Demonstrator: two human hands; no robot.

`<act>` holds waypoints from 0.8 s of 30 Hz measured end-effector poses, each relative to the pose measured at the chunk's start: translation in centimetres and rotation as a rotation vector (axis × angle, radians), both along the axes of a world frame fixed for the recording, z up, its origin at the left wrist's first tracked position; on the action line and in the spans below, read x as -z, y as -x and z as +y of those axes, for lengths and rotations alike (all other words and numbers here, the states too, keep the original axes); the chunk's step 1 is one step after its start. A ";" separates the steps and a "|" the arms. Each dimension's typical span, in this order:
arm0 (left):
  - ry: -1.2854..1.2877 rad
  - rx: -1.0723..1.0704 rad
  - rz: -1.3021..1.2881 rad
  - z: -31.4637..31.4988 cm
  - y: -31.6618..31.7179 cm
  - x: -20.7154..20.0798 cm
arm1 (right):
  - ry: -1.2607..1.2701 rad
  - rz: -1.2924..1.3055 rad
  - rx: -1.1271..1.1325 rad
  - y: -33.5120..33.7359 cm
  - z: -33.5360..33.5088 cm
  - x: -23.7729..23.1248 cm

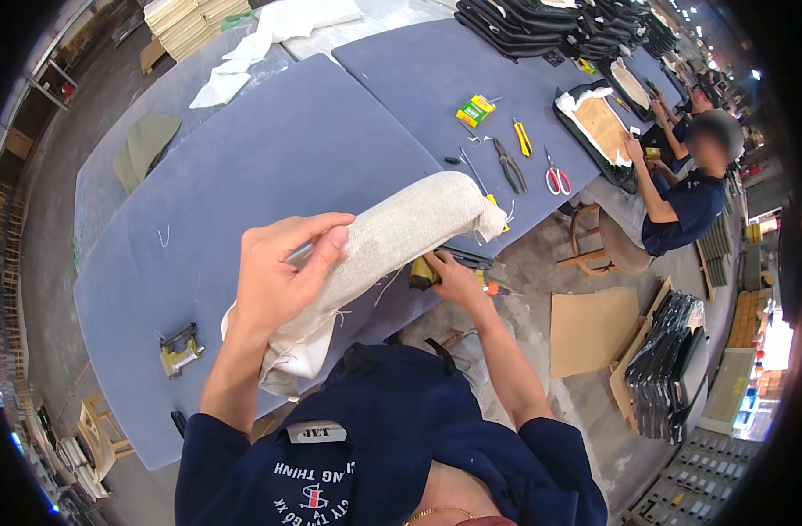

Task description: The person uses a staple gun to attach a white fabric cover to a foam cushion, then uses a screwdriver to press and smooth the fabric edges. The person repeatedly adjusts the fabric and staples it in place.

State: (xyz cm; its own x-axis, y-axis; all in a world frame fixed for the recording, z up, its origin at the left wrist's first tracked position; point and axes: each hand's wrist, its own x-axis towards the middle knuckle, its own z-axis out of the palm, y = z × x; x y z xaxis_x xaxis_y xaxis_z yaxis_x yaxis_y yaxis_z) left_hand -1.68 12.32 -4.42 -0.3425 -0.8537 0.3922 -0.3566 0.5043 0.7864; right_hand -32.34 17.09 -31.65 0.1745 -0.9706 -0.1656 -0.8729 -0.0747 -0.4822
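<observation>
A long, curved piece wrapped in light grey-beige woven fabric (401, 215) is held up over the blue-grey table. White padding and loose threads show at its lower end. My left hand (282, 272) pinches its upper left edge between thumb and fingers. My right hand (458, 285) is closed around a black and yellow staple gun (424, 273) just below the fabric piece's right part. The gun's nose is partly hidden by the fabric piece and my hand.
On the table (199, 237) lie a second yellow staple gun (181, 351), pliers (509, 167), red-handled scissors (556, 175), a yellow cutter (523, 138) and a green-yellow box (476, 110). A co-worker (690, 193) sits at right by a padded panel (598, 127). Black upholstered pieces (523, 35) are stacked behind.
</observation>
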 end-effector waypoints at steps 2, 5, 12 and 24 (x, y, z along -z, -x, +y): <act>-0.096 -0.038 0.090 0.1 0.0 -0.3 | 0.042 0.031 0.020 -1.1 0.6 2.9; -0.117 -0.050 0.075 0.2 -0.3 -0.5 | 0.174 0.042 0.045 -1.9 1.4 3.7; -0.116 -0.021 0.113 0.8 -0.1 -0.2 | 0.423 -0.951 0.651 4.2 -2.6 -13.0; -0.024 0.083 -0.315 0.6 1.9 -1.2 | 0.589 -0.846 0.326 -8.4 -3.9 -24.1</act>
State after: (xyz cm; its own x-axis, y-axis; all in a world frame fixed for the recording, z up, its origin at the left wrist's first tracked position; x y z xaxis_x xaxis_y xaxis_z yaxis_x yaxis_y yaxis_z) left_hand -3.62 12.95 -3.23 -0.5127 -0.8255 0.2359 -0.5426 0.5245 0.6561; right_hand -23.92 13.16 -7.56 -0.2683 -0.8786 0.3951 -0.2936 -0.3161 -0.9022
